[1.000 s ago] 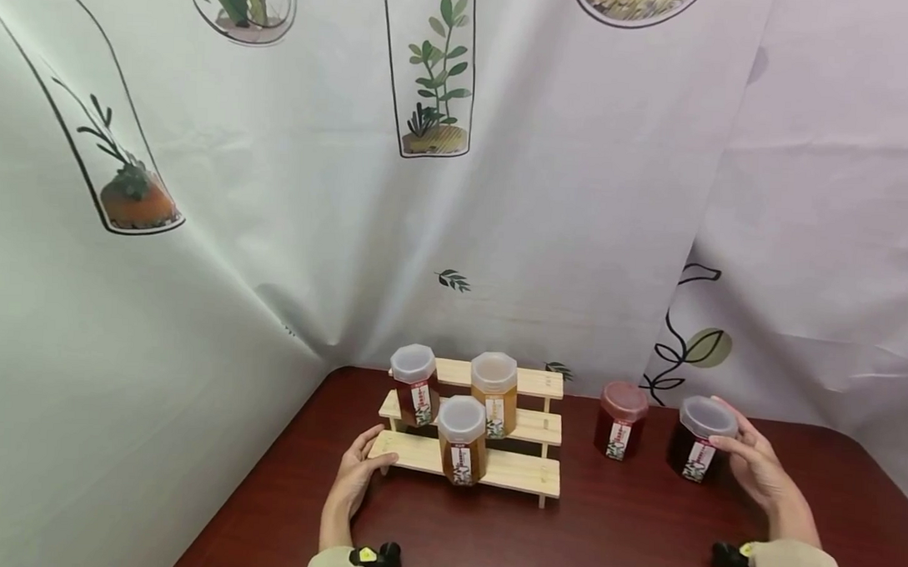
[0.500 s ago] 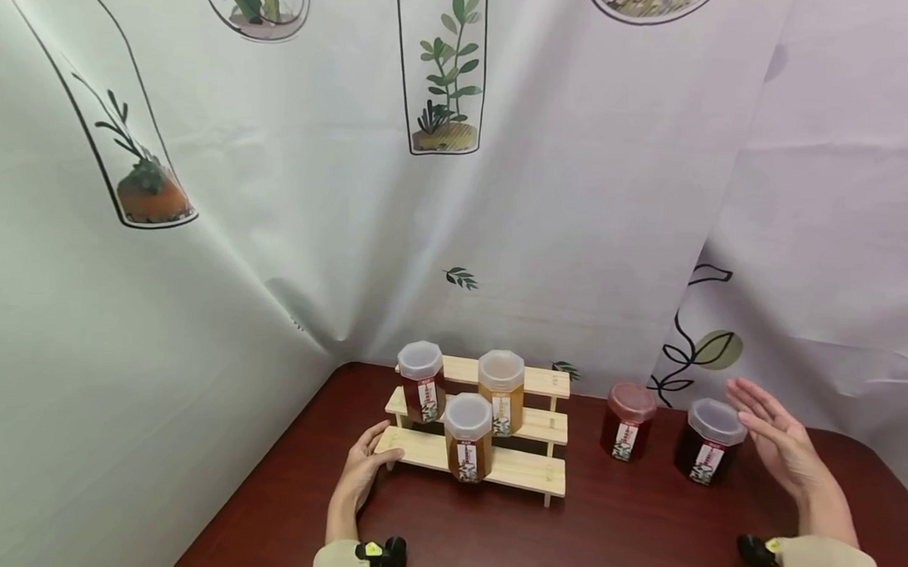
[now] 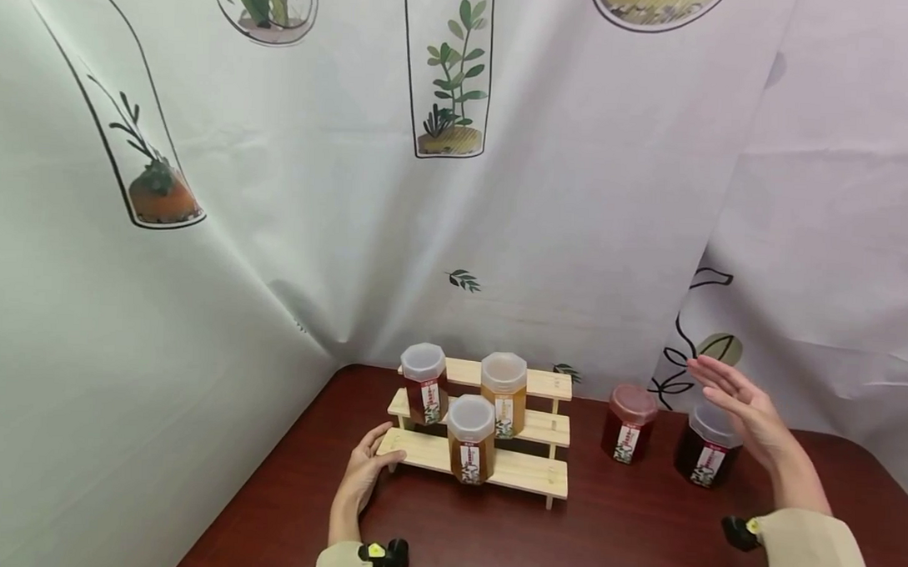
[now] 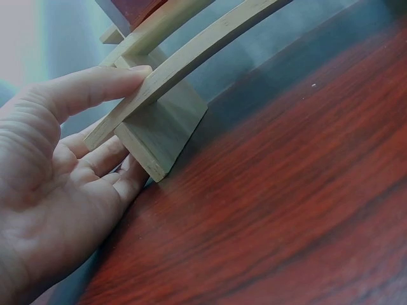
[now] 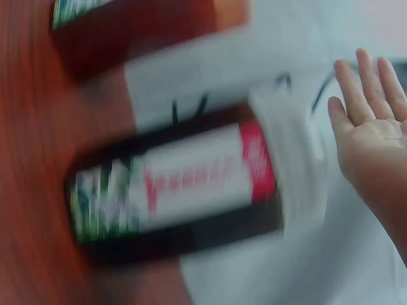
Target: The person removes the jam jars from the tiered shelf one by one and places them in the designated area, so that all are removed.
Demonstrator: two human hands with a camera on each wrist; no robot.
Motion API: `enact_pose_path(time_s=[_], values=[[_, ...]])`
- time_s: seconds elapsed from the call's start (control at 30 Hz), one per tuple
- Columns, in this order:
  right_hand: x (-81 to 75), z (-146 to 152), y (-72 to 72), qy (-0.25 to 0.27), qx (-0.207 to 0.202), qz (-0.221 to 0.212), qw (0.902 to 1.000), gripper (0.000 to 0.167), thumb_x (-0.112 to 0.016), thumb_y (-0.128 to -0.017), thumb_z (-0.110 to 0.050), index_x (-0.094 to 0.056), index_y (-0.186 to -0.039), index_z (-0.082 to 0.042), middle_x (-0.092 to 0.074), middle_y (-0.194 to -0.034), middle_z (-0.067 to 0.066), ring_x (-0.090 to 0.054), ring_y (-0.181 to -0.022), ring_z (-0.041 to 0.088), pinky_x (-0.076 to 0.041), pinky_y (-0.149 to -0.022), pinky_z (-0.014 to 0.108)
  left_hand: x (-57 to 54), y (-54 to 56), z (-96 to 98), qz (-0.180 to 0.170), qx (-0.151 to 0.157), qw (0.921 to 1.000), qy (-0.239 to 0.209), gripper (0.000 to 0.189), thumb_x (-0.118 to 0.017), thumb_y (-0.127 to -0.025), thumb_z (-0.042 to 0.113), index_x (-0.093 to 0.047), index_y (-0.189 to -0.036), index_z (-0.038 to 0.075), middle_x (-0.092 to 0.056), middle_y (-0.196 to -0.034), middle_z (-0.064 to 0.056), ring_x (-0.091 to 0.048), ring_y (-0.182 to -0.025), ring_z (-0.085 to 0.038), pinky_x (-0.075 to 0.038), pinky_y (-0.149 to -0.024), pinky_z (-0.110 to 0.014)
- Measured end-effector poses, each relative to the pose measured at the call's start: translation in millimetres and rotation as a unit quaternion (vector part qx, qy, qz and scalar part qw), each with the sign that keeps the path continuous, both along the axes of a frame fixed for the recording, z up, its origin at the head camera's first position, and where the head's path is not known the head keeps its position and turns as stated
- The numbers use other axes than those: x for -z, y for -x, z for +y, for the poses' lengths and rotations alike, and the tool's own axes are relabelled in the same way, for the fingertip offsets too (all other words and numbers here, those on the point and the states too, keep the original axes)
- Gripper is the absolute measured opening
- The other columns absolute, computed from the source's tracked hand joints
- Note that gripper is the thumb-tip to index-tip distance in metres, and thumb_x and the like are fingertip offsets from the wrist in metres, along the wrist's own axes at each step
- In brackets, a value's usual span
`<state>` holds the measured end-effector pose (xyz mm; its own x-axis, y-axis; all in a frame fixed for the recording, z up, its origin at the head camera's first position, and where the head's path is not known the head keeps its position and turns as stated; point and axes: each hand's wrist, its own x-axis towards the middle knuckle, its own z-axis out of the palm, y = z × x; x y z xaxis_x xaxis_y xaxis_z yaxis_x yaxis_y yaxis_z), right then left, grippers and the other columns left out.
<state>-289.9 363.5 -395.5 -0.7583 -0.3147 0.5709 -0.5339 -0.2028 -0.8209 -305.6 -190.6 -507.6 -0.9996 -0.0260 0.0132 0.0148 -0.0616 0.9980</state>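
A three-tier wooden display rack stands on the table with three lidded jars on its steps. At its lower left end, my left hand holds the bottom step; the left wrist view puts the thumb on the step's top and the other fingers under and behind it. My right hand is raised with straight fingers, overlapping the lid of a dark jar in the head view. From the right wrist, that jar appears large and blurred, with the open palm apart from its white lid.
A red jar with a reddish lid stands left of the dark jar. On the rack are a dark red jar, a yellow jar and an amber jar. A printed cloth hangs behind the dark red table.
My right hand has let go of the dark jar, lifted off to its right, then swung back left over its lid. My left hand has stayed on the rack. The head view has shifted slightly.
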Motion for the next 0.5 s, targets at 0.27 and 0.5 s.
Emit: enact_pose_path(time_s=[0.27, 0.5], values=[[-26.6, -64.9, 11.6, -0.044, -0.04, -0.005, 0.9982, 0.051, -0.035, -0.099, 0.008, -0.029, -0.15, 0.002, -0.056, -0.141, -0.01, -0.047, -0.132, -0.001, -0.034, -0.101, 0.012, 0.1, 0.3, -0.6, -0.001, -0.004, 1.0, 0.001, 0.075, -0.069, -0.081, -0.004, -0.033, -0.147, -0.005, -0.036, -0.151, -0.03, -0.056, -0.102, -0.001, -0.047, -0.081, -0.013], [-19.0, -120.3, 20.3, -0.079, -0.025, -0.073, 0.9939, 0.054, -0.047, -0.098, -0.001, -0.03, -0.15, 0.0, -0.054, -0.139, -0.019, -0.048, -0.127, -0.008, -0.037, -0.1, 0.009, 0.0, -1.0, 0.2, 0.002, -0.002, 1.0, 0.006, 0.075, -0.07, -0.082, -0.001, -0.033, -0.147, -0.004, -0.036, -0.152, -0.029, -0.056, -0.112, -0.01, -0.046, -0.082, -0.013]])
